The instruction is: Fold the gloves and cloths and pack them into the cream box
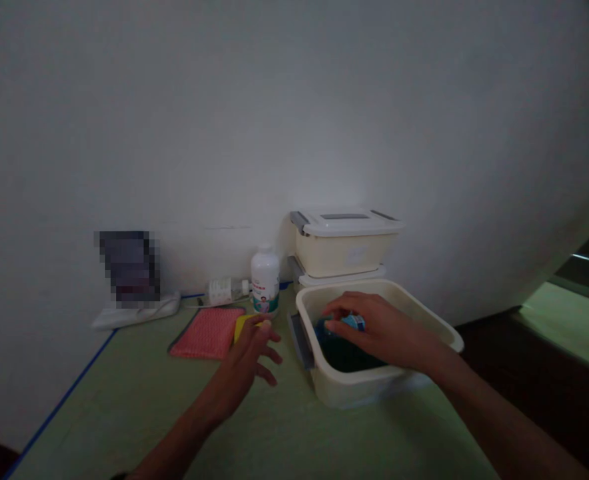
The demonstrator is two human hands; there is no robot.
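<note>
My right hand (374, 327) reaches into a cream plastic tub (369, 393), its fingers curled round what looks like a small bottle with a blue label (355, 322). The fingers hide much of that bottle. Below it the inside of the tub is dark green, and I cannot make out what is there. My left hand (254, 350) is open over the table, fingers spread and holding nothing. Just behind it lies a yellow item (243, 325), perhaps a sponge, partly covered by the hand. Beside that is a pink cloth (204, 333).
A large white bottle with a printed label (265, 283) stands behind my left hand. Next to it a clear plastic bottle (224, 291) lies on its side. Lidded storage boxes (347, 250) are stacked against the wall. A blurred-out dark screen (132, 267) stands at the left.
</note>
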